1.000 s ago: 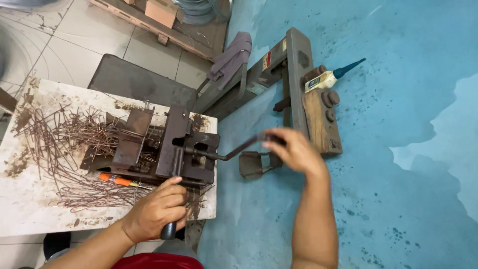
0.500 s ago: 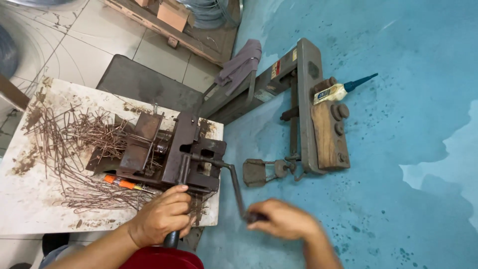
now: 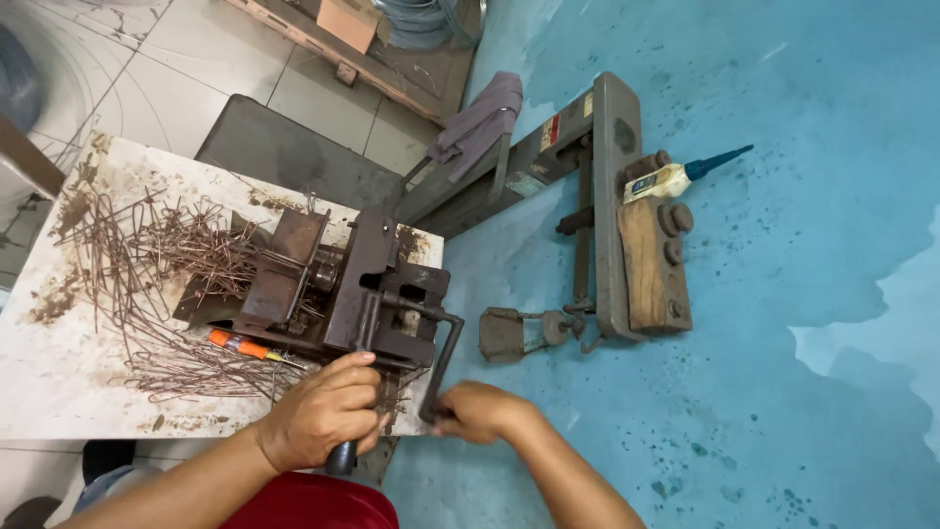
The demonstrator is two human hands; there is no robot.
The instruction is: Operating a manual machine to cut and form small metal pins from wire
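While the rusty bending machine (image 3: 338, 294) sits near the right edge of the stained white table (image 3: 59, 372), both hands work on it. The left hand (image 3: 318, 411) is clenched around a dark handle (image 3: 343, 456) that pokes out below the fist at the table's front edge; its grip is fully closed, fingers wrapped tight. The right hand (image 3: 475, 411) closes around the lower end of the bent crank (image 3: 441, 348), which hangs down from the machine's right side, just off the table's edge; this grip is also closed on the metal. A heap of bent rusty wires (image 3: 147, 264) lies to the left of the machine, touching it. An orange-handled tool (image 3: 240, 346) lies just in front of the machine. On the blue floor (image 3: 783, 294) to the right rests a larger metal and wood frame (image 3: 627, 225), well apart from the hands.
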